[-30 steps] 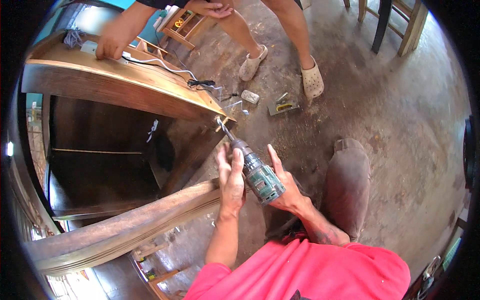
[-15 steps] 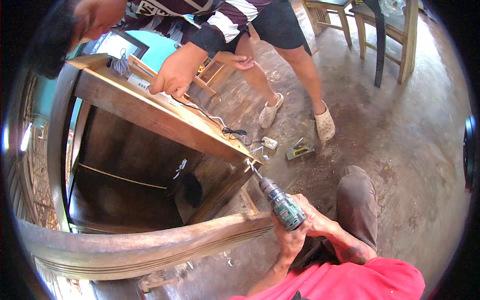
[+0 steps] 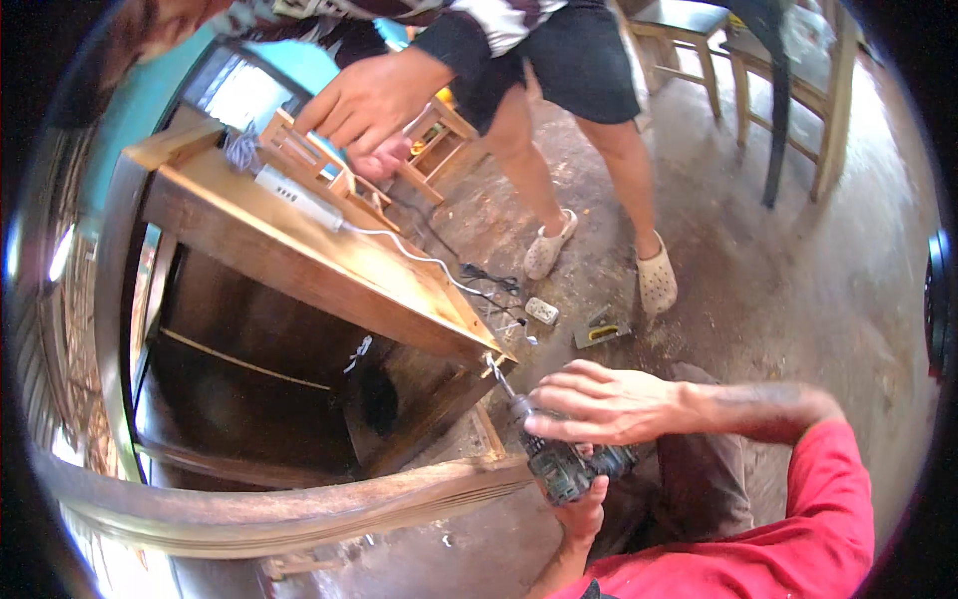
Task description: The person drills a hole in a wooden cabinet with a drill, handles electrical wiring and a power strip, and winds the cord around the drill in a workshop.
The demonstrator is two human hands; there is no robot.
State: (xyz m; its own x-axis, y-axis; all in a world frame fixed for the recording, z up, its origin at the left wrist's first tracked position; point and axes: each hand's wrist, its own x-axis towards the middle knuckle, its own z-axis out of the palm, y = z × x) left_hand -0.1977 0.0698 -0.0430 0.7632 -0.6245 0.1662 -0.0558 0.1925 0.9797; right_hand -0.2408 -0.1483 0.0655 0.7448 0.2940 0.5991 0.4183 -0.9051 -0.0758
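My left hand point(image 3: 579, 517) is closed on a green and black cordless drill point(image 3: 564, 464), low on its body. My right hand point(image 3: 614, 409) lies across the drill's front with fingers stretched out and apart, slightly blurred. The drill's long bit point(image 3: 496, 369) reaches the near corner of a wooden cabinet point(image 3: 319, 280). A curved, grooved wooden piece point(image 3: 299, 514) crosses in front of the cabinet, beside my left hand. On the cabinet's pale top lie a white power strip point(image 3: 297, 195) and cables point(image 3: 242, 150).
A co-worker in shorts and clogs point(image 3: 657, 280) stands beyond the cabinet, a hand point(image 3: 374, 105) above the power strip. On the concrete floor point(image 3: 818, 329) are a white socket block point(image 3: 542, 310) and a metal tool point(image 3: 604, 329). Wooden chairs point(image 3: 828, 140) stand at back right.
My right hand has moved from the drill's handle to over its front, fingers straightened. My left hand is lower. The co-worker's hand has lifted off the power strip.
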